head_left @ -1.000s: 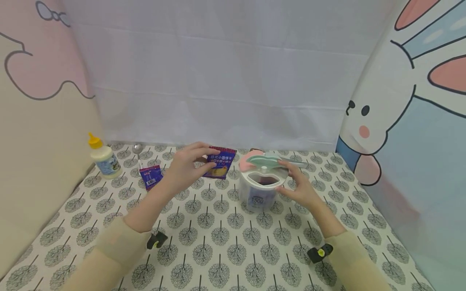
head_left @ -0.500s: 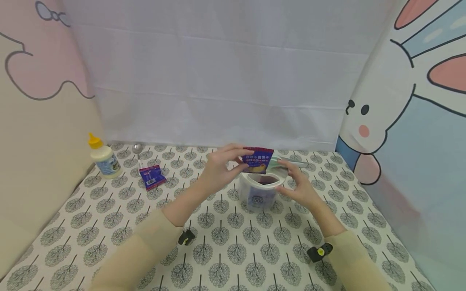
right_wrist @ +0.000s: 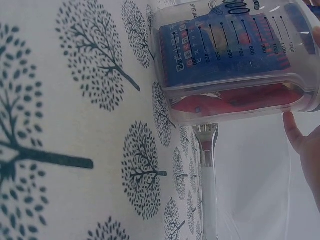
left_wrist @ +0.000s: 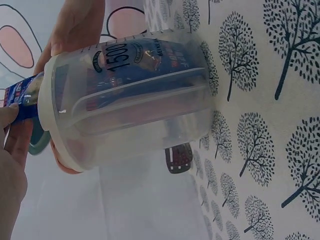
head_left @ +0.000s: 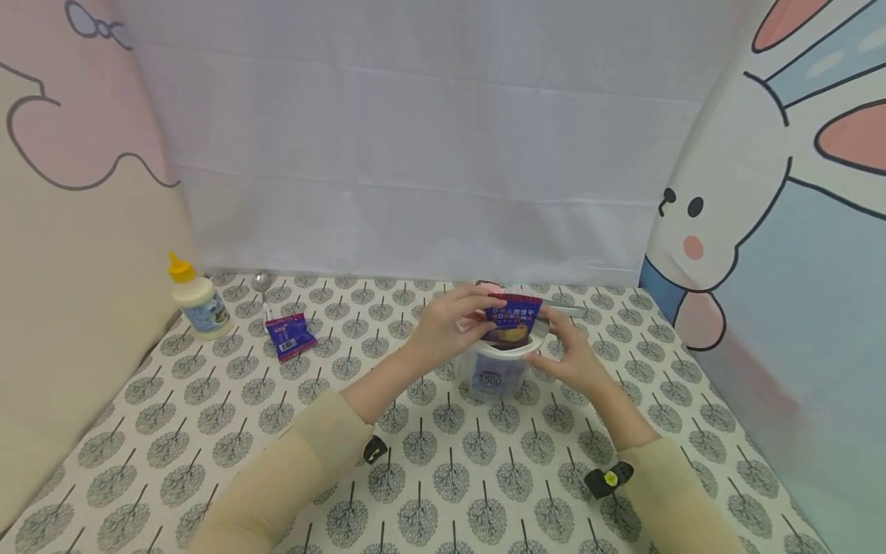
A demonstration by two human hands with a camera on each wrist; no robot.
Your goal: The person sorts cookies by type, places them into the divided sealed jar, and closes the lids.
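Note:
My left hand (head_left: 443,327) pinches a blue biscuit packet (head_left: 514,319) by its side, between thumb and fingers. The packet's lower end sits at the opening of a clear plastic storage canister (head_left: 493,377) marked 1500. My right hand (head_left: 569,354) grips the canister at its top right, thumb at the white rim and fingers by the raised green flap, which is mostly hidden in the head view. Inside the canister, the right wrist view shows another blue packet (right_wrist: 215,55) and a red packet (right_wrist: 240,100). The canister stands upright on the tree-patterned cloth.
At the back left stands a bottle (head_left: 201,308) with a yellow nozzle cap. Near it lie a blue packet (head_left: 289,336) and a metal spoon (head_left: 261,285). Behind the canister are a pale-handled metal utensil (right_wrist: 207,150) and a dark slotted piece (left_wrist: 179,158). Printed curtains enclose the table.
My left hand has carried the blue biscuit packet rightward from beside the canister and down to its opening. My right hand has kept its place on the canister.

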